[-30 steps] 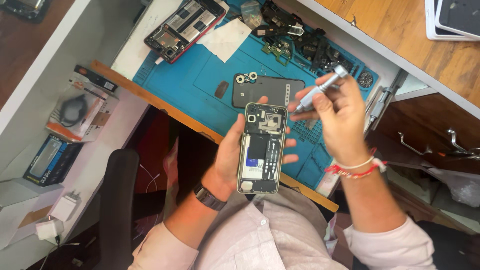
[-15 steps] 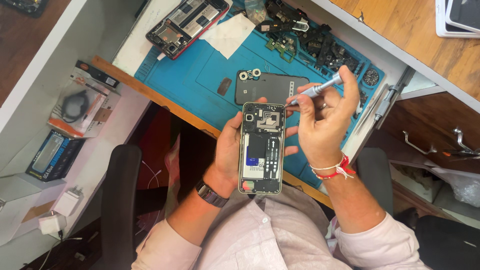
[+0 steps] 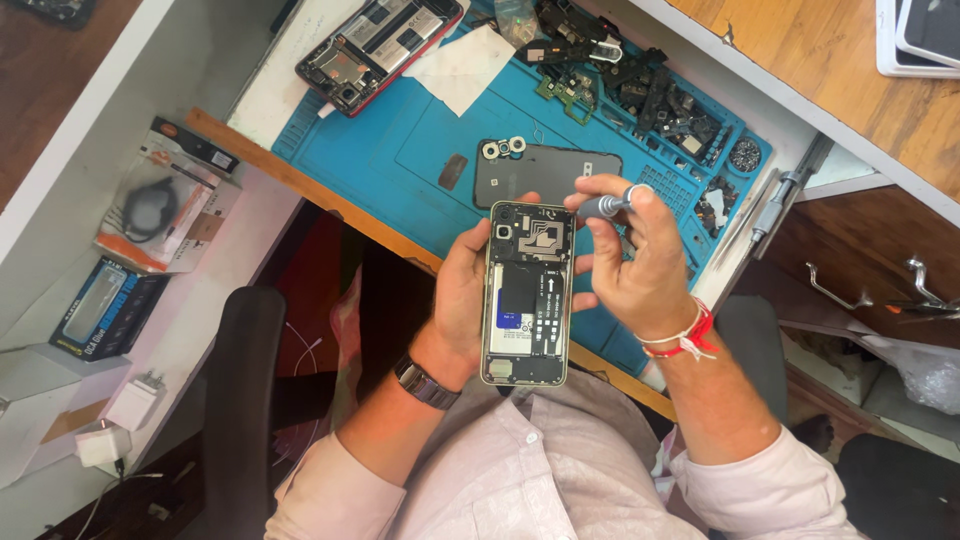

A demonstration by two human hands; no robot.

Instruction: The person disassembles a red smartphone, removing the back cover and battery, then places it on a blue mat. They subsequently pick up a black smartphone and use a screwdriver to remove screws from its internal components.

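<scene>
**Opened phone in hand, screwdriver at its top edge**

- Left hand [image 3: 462, 300]: wrapped round an opened smartphone [image 3: 527, 293], back cover off, internals facing up. Thumb on the left edge, fingertips showing on the right edge. Phone held upright above the lap, just in front of the desk edge, camera end away from the person. Dark wristwatch [image 3: 426, 382] on this wrist.
- Right hand [image 3: 640, 265]: fingers curled shut on a small grey precision screwdriver [image 3: 606, 205], pinched btwn thumb & forefinger. Tool sits at the phone's upper right corner; tip hidden by fingers, so contact w/ phone cannot be told. Red-and-white thread band [image 3: 686, 335] on this wrist.
- Blue repair mat [image 3: 380, 150] on the desk beyond the hands.
- Dark back cover [image 3: 545, 172] w/ two camera rings, flat on the mat, just beyond the held phone.
- Second opened phone, red frame [image 3: 378, 40], at the mat's far left corner, partly on the white desk.
- White paper sheet [image 3: 462, 65] beside that phone.
- Heap of small black parts & flex pieces [image 3: 630, 85] along the mat's far edge & tray cells.
- Metal tool [image 3: 785, 195] at the mat's right edge.
- Lower shelf, left: packaged cable [image 3: 160, 215], blue box [image 3: 100, 310], white charger plugs [image 3: 120, 420].
- Black chair [image 3: 240, 400] under the person.
</scene>
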